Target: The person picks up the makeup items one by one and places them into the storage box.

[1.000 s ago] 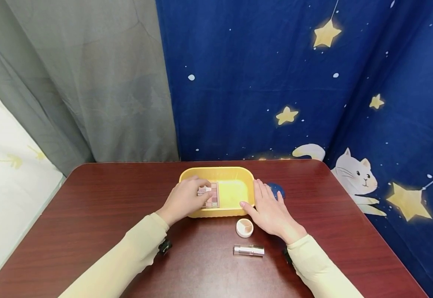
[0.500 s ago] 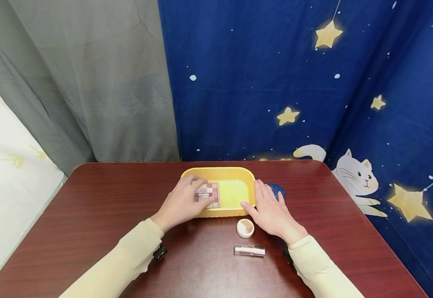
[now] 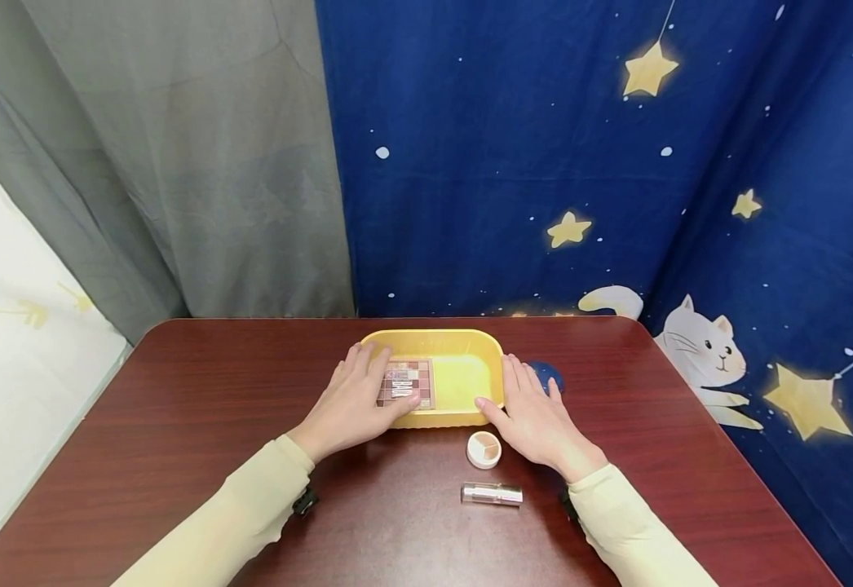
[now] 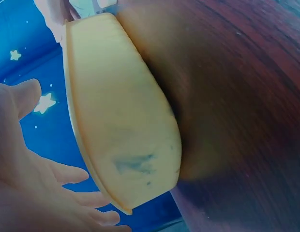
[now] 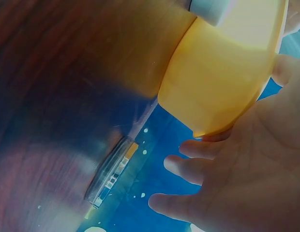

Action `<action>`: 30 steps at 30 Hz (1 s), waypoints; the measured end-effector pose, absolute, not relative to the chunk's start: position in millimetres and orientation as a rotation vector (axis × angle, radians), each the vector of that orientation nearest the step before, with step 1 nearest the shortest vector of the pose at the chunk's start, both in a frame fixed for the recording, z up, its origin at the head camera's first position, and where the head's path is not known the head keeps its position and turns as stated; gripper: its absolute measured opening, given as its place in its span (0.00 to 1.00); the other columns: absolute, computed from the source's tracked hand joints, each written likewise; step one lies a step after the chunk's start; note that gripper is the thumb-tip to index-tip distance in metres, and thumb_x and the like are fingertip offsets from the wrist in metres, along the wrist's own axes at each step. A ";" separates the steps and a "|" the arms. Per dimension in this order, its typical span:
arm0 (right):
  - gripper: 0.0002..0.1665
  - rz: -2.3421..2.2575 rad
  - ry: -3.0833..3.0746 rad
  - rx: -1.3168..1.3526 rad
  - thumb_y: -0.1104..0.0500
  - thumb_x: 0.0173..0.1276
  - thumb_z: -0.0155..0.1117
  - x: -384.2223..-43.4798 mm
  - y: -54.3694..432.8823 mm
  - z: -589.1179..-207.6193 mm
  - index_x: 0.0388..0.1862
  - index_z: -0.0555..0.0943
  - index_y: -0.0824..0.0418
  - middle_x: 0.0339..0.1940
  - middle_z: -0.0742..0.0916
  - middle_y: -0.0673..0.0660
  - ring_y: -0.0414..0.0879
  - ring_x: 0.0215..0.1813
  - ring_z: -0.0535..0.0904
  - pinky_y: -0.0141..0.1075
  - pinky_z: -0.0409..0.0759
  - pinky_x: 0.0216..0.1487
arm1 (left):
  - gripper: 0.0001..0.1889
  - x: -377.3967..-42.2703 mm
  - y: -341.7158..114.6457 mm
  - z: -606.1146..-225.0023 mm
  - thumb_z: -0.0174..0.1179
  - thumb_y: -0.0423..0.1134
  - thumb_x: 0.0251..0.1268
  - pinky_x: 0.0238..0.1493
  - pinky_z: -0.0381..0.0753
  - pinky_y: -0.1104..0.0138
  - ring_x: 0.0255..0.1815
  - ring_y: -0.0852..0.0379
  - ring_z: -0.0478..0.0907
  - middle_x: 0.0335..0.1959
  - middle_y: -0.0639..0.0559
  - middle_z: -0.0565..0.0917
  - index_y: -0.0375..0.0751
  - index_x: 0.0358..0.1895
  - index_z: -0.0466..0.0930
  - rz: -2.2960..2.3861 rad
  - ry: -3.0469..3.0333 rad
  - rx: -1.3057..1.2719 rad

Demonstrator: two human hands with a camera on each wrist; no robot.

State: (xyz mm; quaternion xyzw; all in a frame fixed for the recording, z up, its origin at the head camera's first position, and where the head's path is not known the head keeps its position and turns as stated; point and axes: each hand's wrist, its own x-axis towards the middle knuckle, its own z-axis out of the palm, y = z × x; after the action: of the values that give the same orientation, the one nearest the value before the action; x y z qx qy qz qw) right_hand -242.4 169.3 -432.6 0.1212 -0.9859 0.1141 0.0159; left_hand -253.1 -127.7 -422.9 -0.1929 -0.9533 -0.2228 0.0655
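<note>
A yellow plastic basket (image 3: 463,387) stands on the table, with a makeup palette (image 3: 406,387) of pinkish-brown squares lying in its left part. My left hand (image 3: 346,412) is at the basket's left end, fingers extended, thumb near the palette and front rim; it holds nothing. In the left wrist view, the fingers of that hand (image 4: 48,179) are spread beside the basket's rim. My right hand (image 3: 536,420) rests against the basket's right end with straight fingers, its thumb at the front right corner. The right wrist view shows those fingers (image 5: 184,169) along the basket's outer wall.
A round white pot (image 3: 483,450) with three beige-brown sections sits in front of the basket. Nearer lies a silvery lipstick-like tube (image 3: 492,494). A dark blue rounded item (image 3: 546,375) is partly hidden behind my right fingers. Curtains hang beyond the table (image 3: 250,359).
My left hand has let go of the palette, which now lies in the basket, and has moved left with its fingers straightening. The right hand stays in place.
</note>
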 end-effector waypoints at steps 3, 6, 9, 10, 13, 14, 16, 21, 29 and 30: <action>0.59 0.359 -3.067 0.376 0.22 0.72 0.35 -242.2 169.2 -432.8 0.83 0.47 0.63 0.82 0.57 0.61 0.61 0.80 0.53 0.70 0.49 0.70 | 0.56 -251.9 -130.4 -423.8 0.49 0.79 0.60 0.73 0.49 0.37 0.79 0.34 0.44 0.79 0.36 0.53 0.36 0.79 0.56 -0.657 -2.919 -0.539; 0.58 0.363 -3.067 0.378 0.23 0.72 0.37 -241.8 169.1 -432.2 0.83 0.47 0.63 0.82 0.57 0.61 0.60 0.80 0.53 0.70 0.49 0.70 | 0.59 -251.4 -133.6 -425.9 0.48 0.80 0.59 0.72 0.48 0.36 0.79 0.33 0.44 0.80 0.36 0.51 0.34 0.79 0.54 -0.628 -2.939 -0.513; 0.57 0.363 -3.067 0.382 0.23 0.73 0.38 -241.5 169.4 -432.0 0.83 0.47 0.64 0.82 0.57 0.62 0.60 0.80 0.53 0.70 0.49 0.70 | 0.59 -250.6 -136.7 -427.7 0.51 0.78 0.60 0.72 0.48 0.36 0.79 0.33 0.44 0.80 0.35 0.50 0.31 0.79 0.52 -0.602 -2.950 -0.507; 0.57 0.362 -3.067 0.383 0.23 0.73 0.38 -241.5 169.5 -432.1 0.83 0.47 0.64 0.82 0.57 0.62 0.60 0.80 0.53 0.70 0.49 0.70 | 0.59 -250.3 -137.6 -428.2 0.52 0.77 0.60 0.72 0.48 0.36 0.79 0.33 0.44 0.80 0.35 0.50 0.30 0.79 0.52 -0.599 -2.955 -0.506; 0.58 0.358 -3.066 0.383 0.23 0.73 0.38 -241.9 169.8 -432.6 0.83 0.47 0.64 0.82 0.57 0.62 0.61 0.80 0.53 0.70 0.49 0.70 | 0.58 -249.6 -139.3 -428.6 0.53 0.75 0.61 0.72 0.47 0.36 0.80 0.34 0.42 0.81 0.34 0.47 0.29 0.79 0.50 -0.590 -2.969 -0.499; 0.58 0.357 -3.066 0.383 0.23 0.73 0.37 -242.0 169.9 -432.8 0.83 0.47 0.64 0.82 0.57 0.62 0.61 0.80 0.53 0.70 0.49 0.70 | 0.59 -249.5 -139.8 -428.7 0.54 0.75 0.62 0.73 0.46 0.36 0.80 0.35 0.41 0.81 0.34 0.46 0.29 0.79 0.49 -0.591 -2.975 -0.493; 0.58 0.350 -3.064 0.384 0.23 0.72 0.37 -242.4 170.1 -433.6 0.83 0.47 0.64 0.82 0.57 0.62 0.61 0.80 0.53 0.70 0.49 0.70 | 0.59 -249.7 -140.6 -429.0 0.53 0.75 0.62 0.73 0.45 0.37 0.81 0.36 0.40 0.81 0.34 0.45 0.29 0.79 0.47 -0.589 -2.985 -0.481; 0.58 0.348 -3.060 0.384 0.23 0.72 0.37 -242.8 170.1 -434.8 0.83 0.47 0.64 0.82 0.58 0.62 0.61 0.80 0.54 0.70 0.49 0.70 | 0.61 -250.4 -142.8 -431.2 0.51 0.77 0.62 0.73 0.44 0.37 0.81 0.35 0.39 0.81 0.32 0.44 0.27 0.79 0.43 -0.579 -3.012 -0.443; 0.58 0.346 -3.068 0.384 0.23 0.73 0.37 -243.0 170.0 -433.1 0.83 0.47 0.64 0.82 0.57 0.62 0.60 0.80 0.53 0.70 0.49 0.70 | 0.64 -250.8 -145.8 -434.3 0.49 0.80 0.59 0.73 0.43 0.36 0.81 0.36 0.39 0.81 0.33 0.42 0.27 0.79 0.42 -0.595 -3.043 -0.408; 0.58 0.346 -3.071 0.383 0.23 0.72 0.37 -243.1 169.9 -432.5 0.83 0.47 0.64 0.82 0.57 0.61 0.60 0.80 0.53 0.70 0.49 0.71 | 0.64 -250.8 -146.0 -434.5 0.48 0.80 0.59 0.73 0.43 0.36 0.81 0.36 0.38 0.81 0.33 0.42 0.27 0.79 0.41 -0.591 -3.046 -0.408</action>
State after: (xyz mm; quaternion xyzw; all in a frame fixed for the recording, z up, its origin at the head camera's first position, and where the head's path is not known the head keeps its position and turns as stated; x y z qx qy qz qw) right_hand -243.1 169.9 -432.5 0.1229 -0.9861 0.1110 0.0136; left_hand -250.8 -146.0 -434.5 -0.1305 -0.9733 -0.1889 0.0062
